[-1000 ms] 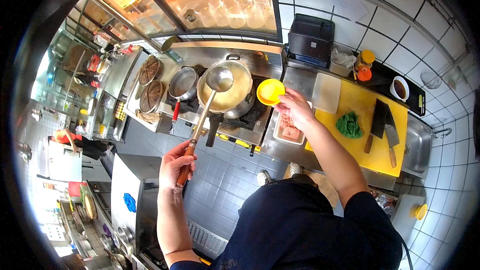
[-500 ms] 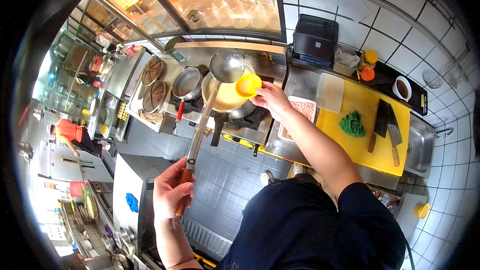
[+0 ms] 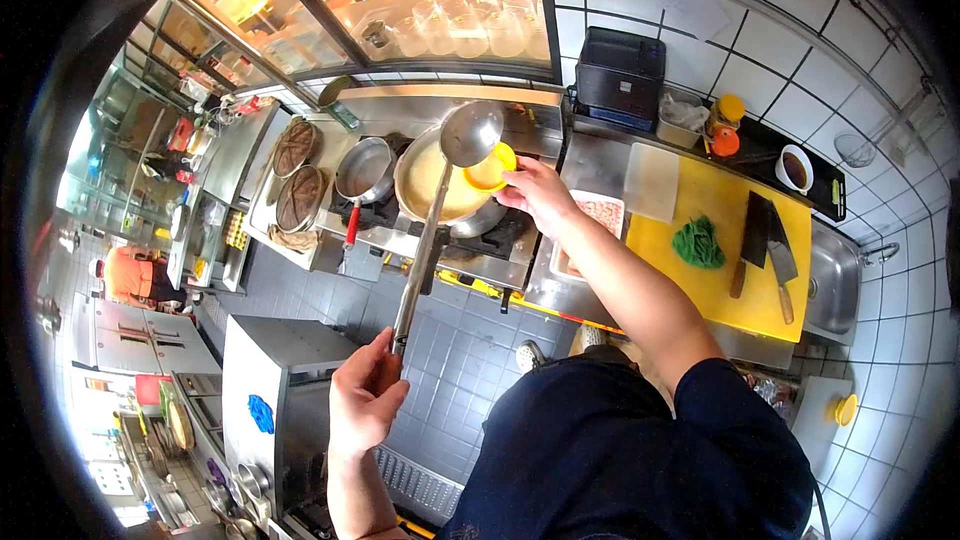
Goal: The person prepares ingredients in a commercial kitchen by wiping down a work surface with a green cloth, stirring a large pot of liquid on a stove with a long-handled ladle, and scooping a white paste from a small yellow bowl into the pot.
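My left hand [image 3: 365,400] is wrapped round the wooden handle of a long steel ladle [image 3: 426,240]. The ladle's round bowl is up over the stove, tilted beside a small yellow bowl [image 3: 488,168]. Fingers of my right hand [image 3: 540,198] grip that yellow bowl by its right side; something pale shows inside it. Under both lies a wide pot [image 3: 415,190] of creamy, pale-yellow liquid, partly hidden by the ladle and the bowl. A small saucepan [image 3: 366,168] with a red handle stands left of the pot.
Right of the stove are a tray of pinkish pieces [image 3: 600,212] and a yellow cutting board [image 3: 655,230] bearing leafy greens [image 3: 698,242] and two cleavers [image 3: 757,235]. A sink [image 3: 832,280] is beyond. Another person [image 3: 135,275] in orange stands far left.
The ladle's bowl has moved right and tipped towards the yellow bowl, which has come slightly lower. My left hand has shifted right. The far person has bent or turned.
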A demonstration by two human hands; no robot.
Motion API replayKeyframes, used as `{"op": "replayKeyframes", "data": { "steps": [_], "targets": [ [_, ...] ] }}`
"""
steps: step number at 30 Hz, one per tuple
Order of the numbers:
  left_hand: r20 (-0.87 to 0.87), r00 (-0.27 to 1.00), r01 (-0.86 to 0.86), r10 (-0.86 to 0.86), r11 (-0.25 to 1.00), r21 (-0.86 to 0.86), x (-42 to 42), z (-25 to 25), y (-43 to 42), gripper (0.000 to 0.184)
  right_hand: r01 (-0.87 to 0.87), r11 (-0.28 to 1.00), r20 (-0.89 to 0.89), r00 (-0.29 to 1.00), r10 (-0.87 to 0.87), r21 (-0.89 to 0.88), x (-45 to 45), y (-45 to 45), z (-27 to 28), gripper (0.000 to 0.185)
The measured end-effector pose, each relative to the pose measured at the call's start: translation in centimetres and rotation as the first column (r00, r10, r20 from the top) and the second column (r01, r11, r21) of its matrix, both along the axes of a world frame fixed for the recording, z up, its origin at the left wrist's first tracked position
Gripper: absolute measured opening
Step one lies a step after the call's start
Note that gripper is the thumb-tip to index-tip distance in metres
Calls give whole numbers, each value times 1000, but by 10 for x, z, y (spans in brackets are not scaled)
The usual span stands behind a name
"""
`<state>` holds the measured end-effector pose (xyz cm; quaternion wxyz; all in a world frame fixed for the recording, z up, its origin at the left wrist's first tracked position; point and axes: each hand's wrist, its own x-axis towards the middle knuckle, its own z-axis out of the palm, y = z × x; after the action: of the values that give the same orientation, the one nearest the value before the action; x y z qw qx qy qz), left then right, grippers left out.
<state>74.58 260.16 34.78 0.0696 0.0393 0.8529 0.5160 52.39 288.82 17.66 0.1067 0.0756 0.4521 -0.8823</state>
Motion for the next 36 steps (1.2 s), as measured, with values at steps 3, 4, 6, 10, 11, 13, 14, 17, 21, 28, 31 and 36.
{"op": "replayKeyframes", "data": {
  "steps": [3,4,6,10,11,13,14,17,21,28,31,36],
  "targets": [
    [233,969,-163,87,930,329,-3,2,4,62,8,1000,2,1000,-8,-10,1,1,0,34],
    [251,964,-184,85,897,402,-7,-1,3,62,12,1000,4,1000,-12,-12,2,1,0,34],
    [290,953,-239,90,814,529,-15,-5,2,64,23,1000,17,1000,-23,-10,4,4,-1,33],
    [258,951,-233,169,943,239,-38,-18,-3,62,36,999,13,999,-36,-1,11,14,-4,34],
    [220,961,-205,169,966,156,-44,-24,-4,61,35,999,14,999,-35,16,13,17,-5,35],
    [144,977,-154,155,988,-17,-59,-50,-9,60,33,998,11,999,-34,47,18,26,-3,36],
    [135,975,-158,174,980,-122,-64,-56,-8,58,44,997,28,999,-46,62,21,29,-1,36],
    [-16,998,-62,60,905,-422,-76,-64,-5,57,52,997,23,998,-54,59,25,42,-9,35],
    [-27,999,-38,29,865,-500,-88,-79,-3,52,73,995,-4,997,-73,73,37,61,-16,34],
    [-175,970,-6,-168,703,-711,-118,-108,1,41,175,984,65,982,-177,41,82,108,-41,42],
    [-100,966,45,-238,535,-844,-132,-113,8,42,196,976,90,975,-204,93,101,130,-45,38],
    [30,957,125,-287,319,-939,-156,-117,24,40,246,954,129,954,-269,173,138,164,-62,34]
  ]
}}
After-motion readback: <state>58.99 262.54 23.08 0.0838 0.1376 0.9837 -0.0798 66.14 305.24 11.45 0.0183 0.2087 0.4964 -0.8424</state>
